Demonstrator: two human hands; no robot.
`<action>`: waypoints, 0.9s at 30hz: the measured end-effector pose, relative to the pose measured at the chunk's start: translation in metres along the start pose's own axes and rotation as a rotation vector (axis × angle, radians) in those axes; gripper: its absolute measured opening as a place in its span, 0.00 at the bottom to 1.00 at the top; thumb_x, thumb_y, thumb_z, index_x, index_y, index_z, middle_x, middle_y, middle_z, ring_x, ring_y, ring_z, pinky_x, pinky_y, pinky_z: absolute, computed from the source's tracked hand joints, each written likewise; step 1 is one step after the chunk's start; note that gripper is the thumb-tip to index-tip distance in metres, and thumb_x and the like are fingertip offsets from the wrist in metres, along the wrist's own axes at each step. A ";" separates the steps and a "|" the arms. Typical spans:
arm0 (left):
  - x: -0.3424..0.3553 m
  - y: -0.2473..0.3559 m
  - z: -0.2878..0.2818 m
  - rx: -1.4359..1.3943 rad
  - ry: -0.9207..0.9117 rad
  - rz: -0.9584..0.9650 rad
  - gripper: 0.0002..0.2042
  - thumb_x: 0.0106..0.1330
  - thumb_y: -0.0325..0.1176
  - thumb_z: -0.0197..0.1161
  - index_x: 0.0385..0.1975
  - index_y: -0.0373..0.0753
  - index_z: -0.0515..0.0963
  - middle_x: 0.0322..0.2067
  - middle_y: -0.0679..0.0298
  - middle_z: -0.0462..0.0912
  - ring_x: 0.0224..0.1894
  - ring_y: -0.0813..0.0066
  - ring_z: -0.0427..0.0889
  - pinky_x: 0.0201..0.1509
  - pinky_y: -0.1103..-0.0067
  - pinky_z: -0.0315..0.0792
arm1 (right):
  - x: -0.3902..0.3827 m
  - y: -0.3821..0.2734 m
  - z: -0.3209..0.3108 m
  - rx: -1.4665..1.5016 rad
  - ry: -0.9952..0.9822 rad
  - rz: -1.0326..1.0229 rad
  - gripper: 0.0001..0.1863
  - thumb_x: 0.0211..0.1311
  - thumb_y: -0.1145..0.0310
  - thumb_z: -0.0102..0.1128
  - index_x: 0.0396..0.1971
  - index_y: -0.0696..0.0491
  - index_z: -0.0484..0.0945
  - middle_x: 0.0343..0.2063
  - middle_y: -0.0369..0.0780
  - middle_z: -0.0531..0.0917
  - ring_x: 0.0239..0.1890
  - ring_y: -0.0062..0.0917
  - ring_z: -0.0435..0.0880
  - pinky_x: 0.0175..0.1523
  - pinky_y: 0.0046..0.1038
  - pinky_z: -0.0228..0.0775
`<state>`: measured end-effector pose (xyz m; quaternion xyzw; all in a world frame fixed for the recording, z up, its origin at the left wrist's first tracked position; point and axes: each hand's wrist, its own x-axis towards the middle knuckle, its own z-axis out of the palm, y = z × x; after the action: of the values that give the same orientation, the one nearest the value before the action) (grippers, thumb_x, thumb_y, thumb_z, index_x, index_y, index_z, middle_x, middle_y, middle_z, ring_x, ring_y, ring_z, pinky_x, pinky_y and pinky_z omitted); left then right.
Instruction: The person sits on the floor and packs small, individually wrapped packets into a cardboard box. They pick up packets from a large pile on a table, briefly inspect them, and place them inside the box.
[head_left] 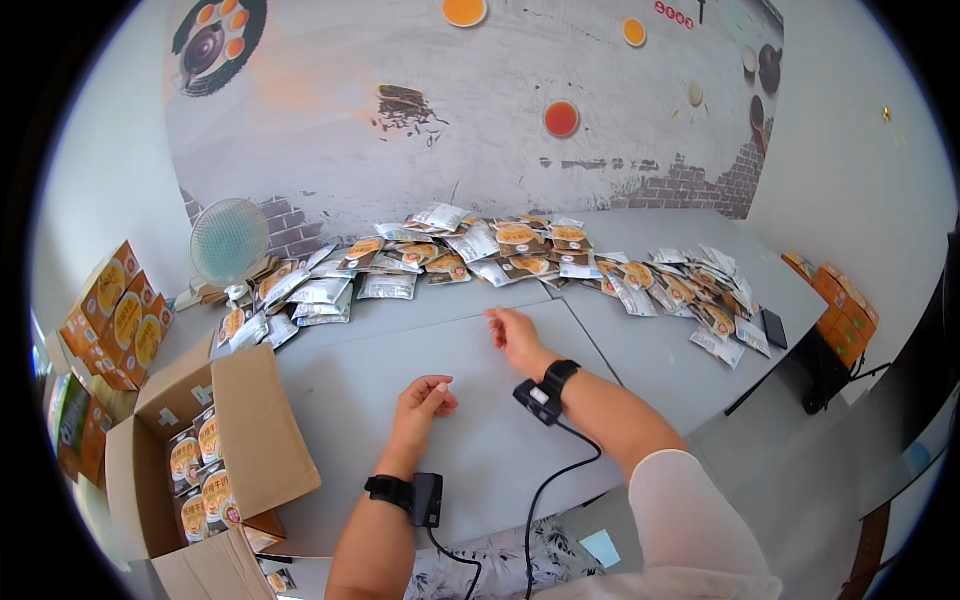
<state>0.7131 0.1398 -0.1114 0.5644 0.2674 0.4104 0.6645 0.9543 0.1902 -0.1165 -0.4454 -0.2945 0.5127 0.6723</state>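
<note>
My left hand [425,405] hovers over the grey table [350,400] with fingers curled in and thumb on top, nothing visible in it. My right hand [510,335] is farther forward, near the table's seam, fingers loosely bent and apart, holding nothing visible. Both wrists wear black straps with cabled devices. Beyond my hands lie a long pile of silver-and-brown pouches [520,240] and another pile [700,295] at the right. At my left stands an open cardboard box [260,430] with several printed packs [210,455] inside.
A mesh-covered fan [228,240] stands back left, near stacked orange cartons [120,320] and a green carton [78,420]. A dark phone-like slab [773,329] lies on the right table edge. More orange cartons [840,315] are beyond it. A printed wall panel [480,120] runs behind the table.
</note>
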 end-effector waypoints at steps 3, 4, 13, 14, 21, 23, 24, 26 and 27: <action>0.001 0.000 -0.001 0.017 0.006 0.001 0.12 0.64 0.35 0.55 0.41 0.34 0.74 0.26 0.66 0.78 0.30 0.80 0.76 0.37 0.83 0.70 | 0.053 -0.003 -0.017 0.067 0.181 -0.035 0.12 0.63 0.63 0.47 0.34 0.57 0.73 0.21 0.36 0.74 0.19 0.18 0.72 0.23 0.21 0.67; 0.000 0.001 0.000 0.028 0.004 -0.007 0.12 0.64 0.35 0.55 0.41 0.34 0.74 0.26 0.66 0.78 0.30 0.80 0.76 0.37 0.83 0.70 | 0.067 -0.002 -0.023 0.097 0.210 -0.034 0.12 0.64 0.63 0.47 0.34 0.57 0.73 0.21 0.37 0.74 0.21 0.19 0.73 0.26 0.22 0.69; 0.000 -0.001 0.000 0.052 0.010 -0.030 0.12 0.64 0.35 0.54 0.41 0.34 0.74 0.27 0.65 0.77 0.30 0.80 0.76 0.37 0.83 0.71 | 0.126 -0.008 -0.034 0.116 0.270 0.060 0.14 0.66 0.65 0.44 0.32 0.62 0.68 0.27 0.44 0.77 0.26 0.25 0.78 0.32 0.24 0.77; 0.001 -0.001 0.001 0.048 -0.002 -0.032 0.11 0.64 0.35 0.54 0.41 0.34 0.74 0.27 0.65 0.77 0.30 0.80 0.75 0.37 0.83 0.71 | 0.130 -0.010 -0.040 0.113 0.280 0.067 0.14 0.66 0.65 0.44 0.32 0.62 0.68 0.26 0.44 0.77 0.26 0.25 0.78 0.32 0.24 0.77; -0.002 0.001 -0.002 0.030 0.009 -0.031 0.11 0.64 0.34 0.54 0.41 0.34 0.74 0.27 0.65 0.77 0.31 0.80 0.75 0.37 0.82 0.71 | 0.128 -0.013 -0.021 0.119 0.415 0.082 0.06 0.60 0.71 0.47 0.29 0.59 0.68 0.24 0.40 0.75 0.25 0.24 0.77 0.31 0.25 0.75; -0.002 0.002 -0.001 0.008 -0.007 -0.022 0.11 0.64 0.35 0.54 0.41 0.34 0.74 0.27 0.65 0.77 0.31 0.79 0.75 0.37 0.82 0.71 | 0.127 -0.014 -0.028 0.120 0.410 0.064 0.05 0.57 0.71 0.48 0.29 0.57 0.69 0.25 0.39 0.74 0.26 0.23 0.77 0.30 0.24 0.75; -0.001 0.002 0.001 0.011 -0.006 -0.030 0.11 0.64 0.35 0.54 0.41 0.34 0.74 0.27 0.65 0.77 0.31 0.79 0.75 0.37 0.82 0.70 | 0.126 -0.014 -0.031 0.124 0.427 0.030 0.05 0.56 0.71 0.49 0.29 0.57 0.69 0.25 0.38 0.74 0.27 0.23 0.77 0.31 0.24 0.74; 0.000 0.002 0.005 0.015 -0.009 -0.046 0.12 0.65 0.35 0.53 0.42 0.34 0.74 0.26 0.65 0.77 0.31 0.78 0.76 0.37 0.82 0.70 | 0.121 -0.014 -0.039 0.132 0.464 -0.039 0.05 0.54 0.70 0.49 0.29 0.55 0.70 0.27 0.37 0.74 0.29 0.23 0.77 0.32 0.24 0.73; 0.000 0.002 0.003 0.009 -0.005 -0.045 0.12 0.65 0.35 0.53 0.41 0.34 0.74 0.26 0.65 0.77 0.31 0.78 0.76 0.37 0.82 0.70 | 0.115 -0.012 -0.032 0.144 0.467 -0.105 0.06 0.52 0.69 0.52 0.29 0.53 0.70 0.28 0.36 0.74 0.33 0.22 0.76 0.36 0.24 0.72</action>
<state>0.7153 0.1378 -0.1089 0.5624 0.2800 0.3927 0.6717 1.0217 0.2895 -0.1263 -0.4868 -0.1165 0.3798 0.7780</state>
